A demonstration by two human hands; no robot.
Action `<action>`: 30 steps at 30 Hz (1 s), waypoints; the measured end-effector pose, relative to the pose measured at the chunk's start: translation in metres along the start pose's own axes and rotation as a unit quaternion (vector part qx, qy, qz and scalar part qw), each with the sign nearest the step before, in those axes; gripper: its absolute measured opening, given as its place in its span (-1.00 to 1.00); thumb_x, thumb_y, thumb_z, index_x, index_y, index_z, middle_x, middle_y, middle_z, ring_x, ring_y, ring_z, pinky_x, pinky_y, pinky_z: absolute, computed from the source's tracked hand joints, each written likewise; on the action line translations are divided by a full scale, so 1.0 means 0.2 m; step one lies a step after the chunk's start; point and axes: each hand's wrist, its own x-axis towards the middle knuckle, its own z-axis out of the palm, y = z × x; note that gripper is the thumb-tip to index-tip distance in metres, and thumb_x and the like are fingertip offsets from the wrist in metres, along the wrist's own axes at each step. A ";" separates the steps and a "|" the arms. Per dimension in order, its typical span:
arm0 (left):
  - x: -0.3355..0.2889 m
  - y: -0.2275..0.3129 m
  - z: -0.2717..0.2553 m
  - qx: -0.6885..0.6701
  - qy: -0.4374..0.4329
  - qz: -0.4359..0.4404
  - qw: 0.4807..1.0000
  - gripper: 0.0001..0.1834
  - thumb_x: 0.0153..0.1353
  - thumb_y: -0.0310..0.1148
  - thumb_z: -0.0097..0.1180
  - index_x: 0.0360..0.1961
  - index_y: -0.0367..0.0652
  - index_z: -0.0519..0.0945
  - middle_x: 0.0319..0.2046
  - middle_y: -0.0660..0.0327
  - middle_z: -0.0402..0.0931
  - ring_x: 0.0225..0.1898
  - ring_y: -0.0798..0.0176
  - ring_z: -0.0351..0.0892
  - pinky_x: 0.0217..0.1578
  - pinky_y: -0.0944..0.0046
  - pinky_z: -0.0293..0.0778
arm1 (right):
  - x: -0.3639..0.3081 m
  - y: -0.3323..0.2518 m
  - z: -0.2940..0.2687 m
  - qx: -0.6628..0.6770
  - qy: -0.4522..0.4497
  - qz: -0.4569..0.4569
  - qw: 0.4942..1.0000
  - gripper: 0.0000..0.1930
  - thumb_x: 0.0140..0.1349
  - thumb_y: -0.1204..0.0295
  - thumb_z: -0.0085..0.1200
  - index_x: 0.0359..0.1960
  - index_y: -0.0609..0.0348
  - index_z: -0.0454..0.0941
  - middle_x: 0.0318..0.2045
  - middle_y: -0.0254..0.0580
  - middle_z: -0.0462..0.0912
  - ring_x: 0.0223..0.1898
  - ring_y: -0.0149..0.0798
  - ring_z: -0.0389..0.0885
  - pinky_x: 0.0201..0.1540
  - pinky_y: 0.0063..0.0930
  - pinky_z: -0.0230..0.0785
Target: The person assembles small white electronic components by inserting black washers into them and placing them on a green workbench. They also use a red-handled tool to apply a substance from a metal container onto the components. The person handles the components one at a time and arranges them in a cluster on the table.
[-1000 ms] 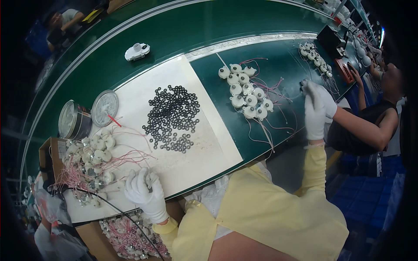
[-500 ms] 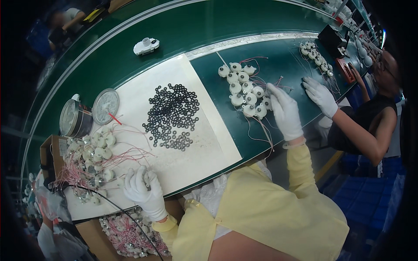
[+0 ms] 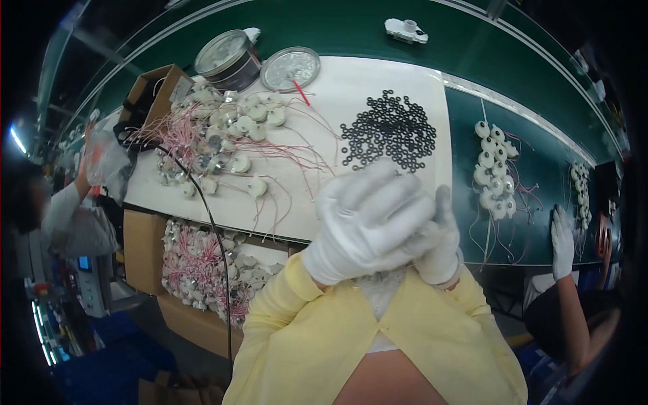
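Observation:
My two white-gloved hands meet in front of my chest, at the near edge of the white work sheet [image 3: 324,196]. My left hand [image 3: 371,226], fingers bent, lies across my right hand [image 3: 442,236] and covers much of it. One right finger points upward; the others are mostly hidden. Anything between the hands is out of sight. Just beyond them lies a spread of small black rings [image 3: 391,131]. Left of it are heaped round white motor-like parts [image 3: 253,125] with pink wires. More such wired parts [image 3: 496,169] stand grouped on the green table to the right.
A round tin [image 3: 229,64], its lid [image 3: 290,71] and a red stick [image 3: 301,93] lie at the back left. A black cable [image 3: 206,202] crosses the table edge above a carton [image 3: 145,253] of wired parts. A co-worker's gloved hand [image 3: 562,243] rests at right; another person is at left.
My view has swung left. My hands, apart before with the left by the wired heap and the right by the grouped parts, have come together before my chest.

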 end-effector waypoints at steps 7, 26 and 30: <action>-0.52 -0.43 -0.19 0.420 0.024 -0.297 0.857 -0.67 0.11 -0.36 0.36 -0.06 -0.05 0.67 -0.20 0.09 0.59 -0.24 -0.04 0.54 -0.17 -0.05 0.48 | 0.00 -0.34 0.06 -0.182 0.139 0.047 0.972 -0.57 0.43 0.09 0.09 -0.26 0.30 0.63 -0.41 -0.28 0.65 -0.46 -0.51 0.48 -0.35 -0.70 0.27; -0.55 -0.41 -0.09 0.190 -0.018 -0.265 0.945 -0.68 0.11 -0.32 0.36 -0.10 -0.10 0.64 -0.31 0.18 0.60 -0.25 -0.02 0.56 -0.25 0.02 0.46 | 0.20 -0.37 0.03 -0.594 -0.071 -0.063 0.799 -0.68 0.32 0.57 0.12 0.11 0.32 0.55 -0.21 -0.13 0.72 -0.20 -0.32 0.71 -0.10 -0.49 0.54; -0.55 -0.41 -0.10 0.179 -0.021 -0.279 0.943 -0.68 0.10 -0.32 0.37 -0.10 -0.09 0.64 -0.31 0.20 0.61 -0.25 0.00 0.57 -0.26 0.03 0.47 | 0.21 -0.36 0.08 -0.618 -0.058 -0.057 0.782 -0.69 0.34 0.55 0.11 0.10 0.34 0.55 -0.20 -0.13 0.73 -0.23 -0.33 0.72 -0.12 -0.49 0.55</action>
